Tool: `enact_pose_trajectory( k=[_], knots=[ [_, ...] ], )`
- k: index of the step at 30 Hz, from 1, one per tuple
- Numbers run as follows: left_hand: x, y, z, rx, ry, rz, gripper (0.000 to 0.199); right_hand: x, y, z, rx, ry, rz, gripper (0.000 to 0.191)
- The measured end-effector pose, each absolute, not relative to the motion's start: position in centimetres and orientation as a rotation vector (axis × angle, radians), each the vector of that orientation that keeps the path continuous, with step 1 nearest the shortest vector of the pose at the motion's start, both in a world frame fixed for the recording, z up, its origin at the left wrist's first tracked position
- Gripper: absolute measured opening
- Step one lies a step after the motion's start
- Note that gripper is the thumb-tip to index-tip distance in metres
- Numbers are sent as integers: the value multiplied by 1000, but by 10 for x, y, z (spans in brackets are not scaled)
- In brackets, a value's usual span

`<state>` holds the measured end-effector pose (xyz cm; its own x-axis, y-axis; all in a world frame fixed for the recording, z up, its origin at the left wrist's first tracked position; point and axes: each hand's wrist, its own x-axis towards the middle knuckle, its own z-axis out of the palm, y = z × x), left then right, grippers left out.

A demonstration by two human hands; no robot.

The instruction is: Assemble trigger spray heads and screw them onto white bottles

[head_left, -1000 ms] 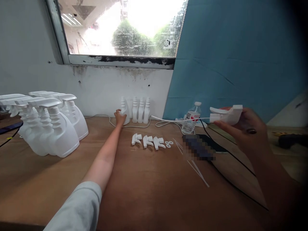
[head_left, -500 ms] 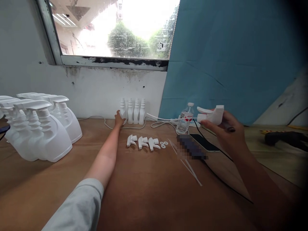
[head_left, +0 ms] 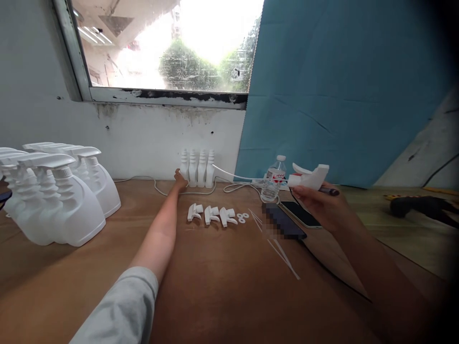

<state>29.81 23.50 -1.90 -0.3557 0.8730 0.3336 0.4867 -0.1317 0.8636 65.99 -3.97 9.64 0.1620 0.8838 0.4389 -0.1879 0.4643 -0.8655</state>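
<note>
My left hand (head_left: 180, 179) is at the leftmost of several white bottles (head_left: 192, 168) standing in a row by the wall, its fingers against that bottle's side. In my right hand (head_left: 322, 200) is a white spray head (head_left: 312, 177) with a long thin tube (head_left: 244, 177) pointing left; a dark pen (head_left: 329, 191) is also held there. The tube's tip appears in front of the rightmost bottle. Nearer on the table lie three white spray heads (head_left: 211, 215), several small white rings (head_left: 243, 218) and thin loose tubes (head_left: 283, 255).
Assembled spray bottles (head_left: 82, 205) crowd the left side. A clear water bottle (head_left: 274, 179), a dark phone (head_left: 287, 224), another phone (head_left: 300, 213) and cables occupy the right middle. A black object (head_left: 419, 208) lies far right.
My right hand has moved slightly left and down with the spray head, and the tube's tip is nearer the rightmost bottle. My left hand sits lower on the leftmost bottle, which now stands closer to the others.
</note>
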Motion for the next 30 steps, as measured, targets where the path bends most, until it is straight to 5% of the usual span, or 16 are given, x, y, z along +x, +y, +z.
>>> enact_pose_trajectory(
  k=[9, 14, 24, 30],
  knots=[
    [268, 197, 6, 1541, 1611, 1672, 38, 659, -37, 89, -770, -1158, 901, 21],
    [283, 156, 32, 1673, 1304, 1696, 57, 652, -42, 88, -808, -1204, 962, 20],
    [354, -43, -9, 1682, 459, 924, 31, 656, -48, 88, -883, -1382, 1286, 17],
    [353, -68, -22, 1555, 407, 799, 30, 644, -61, 87, -998, -1780, 1487, 27]
  ],
)
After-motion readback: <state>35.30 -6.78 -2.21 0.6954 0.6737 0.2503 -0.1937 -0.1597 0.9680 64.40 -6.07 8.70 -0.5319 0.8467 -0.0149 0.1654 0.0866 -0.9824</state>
